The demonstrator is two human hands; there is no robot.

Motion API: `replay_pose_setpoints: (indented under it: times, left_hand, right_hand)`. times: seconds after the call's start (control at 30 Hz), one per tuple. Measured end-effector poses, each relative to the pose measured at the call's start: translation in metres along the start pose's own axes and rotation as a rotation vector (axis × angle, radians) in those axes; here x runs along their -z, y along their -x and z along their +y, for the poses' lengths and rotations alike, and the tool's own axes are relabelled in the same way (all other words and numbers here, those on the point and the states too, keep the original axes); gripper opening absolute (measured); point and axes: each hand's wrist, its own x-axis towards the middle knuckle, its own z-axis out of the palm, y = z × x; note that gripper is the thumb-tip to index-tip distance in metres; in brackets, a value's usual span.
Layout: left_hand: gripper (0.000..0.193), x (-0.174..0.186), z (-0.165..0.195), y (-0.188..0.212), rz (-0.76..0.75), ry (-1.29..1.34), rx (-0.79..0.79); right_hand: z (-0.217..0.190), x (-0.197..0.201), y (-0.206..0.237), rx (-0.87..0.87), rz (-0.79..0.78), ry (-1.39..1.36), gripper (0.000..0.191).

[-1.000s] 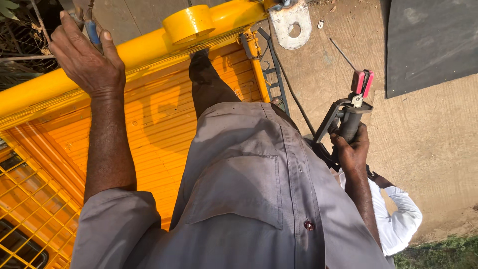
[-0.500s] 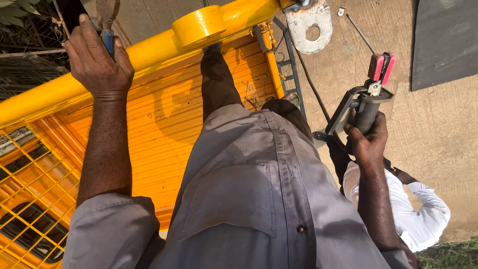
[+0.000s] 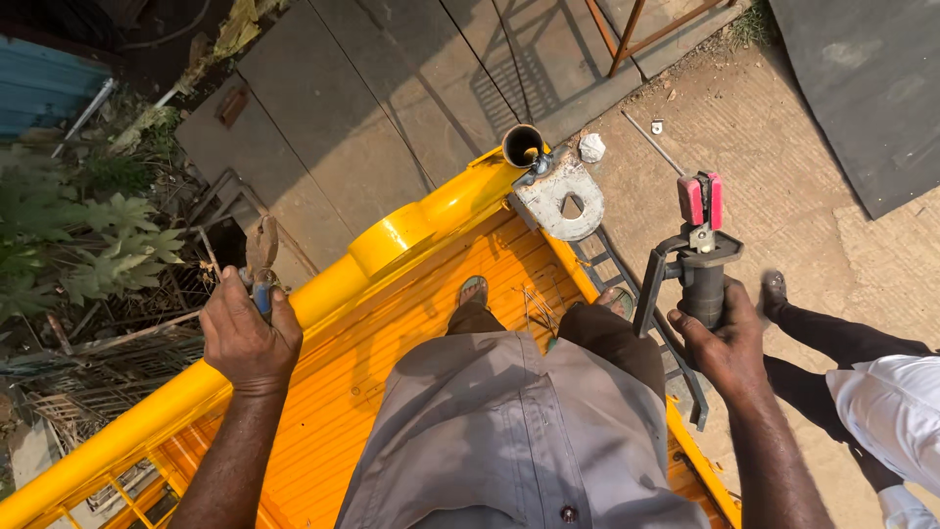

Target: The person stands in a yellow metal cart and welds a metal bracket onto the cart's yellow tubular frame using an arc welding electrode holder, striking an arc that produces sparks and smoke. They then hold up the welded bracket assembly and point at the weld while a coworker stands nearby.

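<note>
My left hand (image 3: 247, 336) is closed around a small blue-handled tool (image 3: 261, 269) with a rusty flat blade, held just above the round yellow top rail (image 3: 392, 240) of a yellow metal gate. My right hand (image 3: 727, 345) grips the black body of a welding electrode holder (image 3: 697, 257) with red jaws on top and a black lever at its side. It is held out past the right side of the gate, over the concrete. I stand on the gate's orange corrugated sheet (image 3: 392, 343), sandalled feet visible below my grey shirt.
A grey metal hinge plate with a hole (image 3: 558, 196) and an open pipe end (image 3: 523, 145) sit at the rail's far end. Another person in a white shirt and dark trousers (image 3: 862, 382) stands on the concrete at right. Plants and scrap bars (image 3: 108, 255) lie left.
The view has tilted up and away, showing the gate's far end and the ground beyond. Both hands keep their tools; the left sits lower in view beside the rail.
</note>
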Motion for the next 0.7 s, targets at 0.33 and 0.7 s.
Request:
replay_pose_setpoints:
  times: [0.33, 0.7]
  left_hand:
    - [0.064, -0.017, -0.023, 0.029, -0.058, 0.05, 0.12]
    - [0.052, 0.017, -0.044, 0.005, -0.234, 0.392, 0.107]
  right_hand:
    - [0.061, -0.101, 0.051, 0.158, 0.289, -0.228, 0.063]
    - [0.053, -0.113, 0.206, 0.216, 0.545, -0.195, 0.065]
